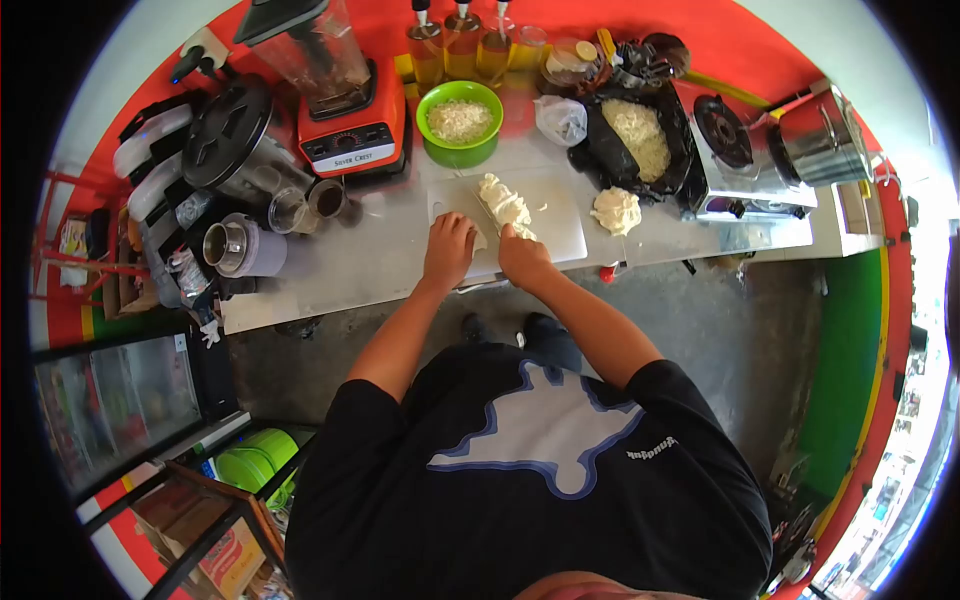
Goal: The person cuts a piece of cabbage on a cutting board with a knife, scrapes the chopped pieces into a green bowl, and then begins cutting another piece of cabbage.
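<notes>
A white cutting board [562,215] lies on the metal counter, with a heap of chopped pale food [506,204] on it. My right hand [523,258] is closed round what looks like a knife handle, and the thin knife blade [487,207] points away from me along the heap's left side. On the board's left part, the curled fingers of my left hand [452,243] press on a pale piece [480,239], mostly covered by them. Right of the board sits a whitish lump of the same-looking food [616,211].
Behind the board stands a green bowl [461,150] of pale shreds. A black bag [670,135] holds more shreds beside a gas stove [750,185]. A red blender [352,130], cups and a steel-topped container [243,247] crowd the left. Oil bottles [461,45] line the back.
</notes>
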